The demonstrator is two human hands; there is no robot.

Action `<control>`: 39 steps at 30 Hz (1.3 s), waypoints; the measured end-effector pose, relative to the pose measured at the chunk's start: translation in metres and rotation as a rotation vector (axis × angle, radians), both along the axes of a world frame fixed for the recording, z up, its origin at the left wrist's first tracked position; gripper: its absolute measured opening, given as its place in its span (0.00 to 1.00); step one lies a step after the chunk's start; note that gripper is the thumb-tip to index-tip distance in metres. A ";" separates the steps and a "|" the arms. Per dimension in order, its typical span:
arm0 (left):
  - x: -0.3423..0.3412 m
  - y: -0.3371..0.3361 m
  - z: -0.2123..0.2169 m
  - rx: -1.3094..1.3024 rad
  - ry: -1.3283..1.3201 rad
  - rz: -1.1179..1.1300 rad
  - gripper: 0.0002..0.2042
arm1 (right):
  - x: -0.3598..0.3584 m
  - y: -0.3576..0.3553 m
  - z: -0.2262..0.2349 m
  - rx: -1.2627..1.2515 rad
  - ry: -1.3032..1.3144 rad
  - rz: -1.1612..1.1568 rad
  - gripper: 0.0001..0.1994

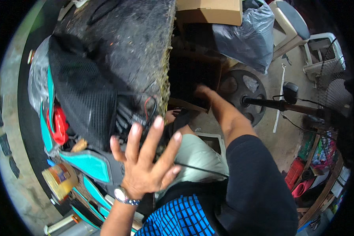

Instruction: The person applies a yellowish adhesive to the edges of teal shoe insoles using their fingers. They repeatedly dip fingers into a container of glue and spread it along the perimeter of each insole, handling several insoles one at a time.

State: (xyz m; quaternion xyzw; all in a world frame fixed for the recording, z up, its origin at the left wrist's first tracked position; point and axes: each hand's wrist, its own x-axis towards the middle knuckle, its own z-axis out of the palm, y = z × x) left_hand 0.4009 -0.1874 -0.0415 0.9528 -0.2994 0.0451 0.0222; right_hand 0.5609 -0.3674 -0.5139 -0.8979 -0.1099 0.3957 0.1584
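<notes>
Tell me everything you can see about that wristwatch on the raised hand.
The wristwatch sits on the wrist of the left hand, which is lifted with its fingers spread. It has a round, silvery case that looks like metal, with a pale dial, and a dark bluish band wrapping the wrist. Its face turns toward the picture's left. Only the wrist touches it. Finer detail on the dial is too small to make out.

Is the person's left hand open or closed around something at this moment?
Open. The left hand is raised with fingers spread and nothing gripped, in front of the black mesh panel. The right hand reaches into a dark gap; its grip cannot be told.
</notes>
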 end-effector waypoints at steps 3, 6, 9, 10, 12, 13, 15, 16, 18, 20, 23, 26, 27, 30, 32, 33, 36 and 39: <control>0.001 -0.003 -0.005 0.142 -0.041 0.005 0.25 | -0.058 0.016 -0.033 -0.120 0.215 0.003 0.26; -0.003 0.002 -0.002 0.314 0.000 -0.005 0.26 | -0.097 0.017 -0.047 -0.216 0.079 -0.046 0.31; -0.009 0.009 -0.002 0.364 -0.045 -0.045 0.29 | -0.116 0.001 -0.062 -0.215 0.047 -0.030 0.26; -0.012 0.011 -0.001 0.364 -0.041 0.006 0.28 | -0.117 -0.006 -0.069 -0.165 0.127 -0.014 0.24; -0.016 0.018 0.001 0.335 -0.012 0.042 0.27 | -0.127 -0.016 -0.076 -0.124 0.112 0.087 0.19; -0.018 0.021 0.001 0.366 0.025 0.050 0.27 | -0.133 -0.021 -0.077 -0.076 0.104 0.073 0.18; -0.021 0.027 0.004 0.388 0.064 0.054 0.27 | -0.145 -0.027 -0.070 -0.042 0.121 0.033 0.17; -0.023 0.030 0.004 0.394 0.077 0.051 0.27 | -0.150 -0.031 -0.065 -0.042 0.043 -0.006 0.16; -0.024 0.032 0.001 0.391 0.097 0.047 0.27 | -0.156 -0.043 -0.052 -0.016 -0.105 -0.060 0.15; -0.023 0.032 -0.004 0.394 0.116 0.041 0.27 | -0.156 -0.054 -0.045 0.023 -0.006 -0.062 0.14; -0.017 0.030 -0.011 0.411 0.139 0.032 0.27 | -0.137 -0.061 -0.053 0.056 0.221 -0.109 0.16; -0.011 0.027 -0.016 0.425 0.170 0.028 0.27 | -0.098 -0.063 -0.088 0.160 -0.019 -0.328 0.24; -0.009 0.027 -0.017 0.431 0.180 0.026 0.27 | -0.083 -0.063 -0.102 0.162 -0.186 -0.560 0.28; -0.005 0.026 -0.022 0.450 0.194 0.017 0.27 | -0.028 -0.077 -0.145 0.106 -0.268 -0.962 0.29; -0.001 0.026 -0.026 0.459 0.206 0.016 0.28 | 0.002 -0.083 -0.167 0.069 -0.329 -1.102 0.28; 0.001 0.026 -0.027 0.465 0.212 0.016 0.28 | 0.014 -0.080 -0.175 0.059 -0.310 -1.143 0.27; 0.007 0.026 -0.030 0.477 0.228 0.015 0.28 | 0.029 -0.071 -0.184 -0.112 -0.251 -1.184 0.25; 0.011 0.027 -0.030 0.486 0.235 0.016 0.28 | 0.029 -0.058 -0.177 0.057 -0.362 -1.507 0.25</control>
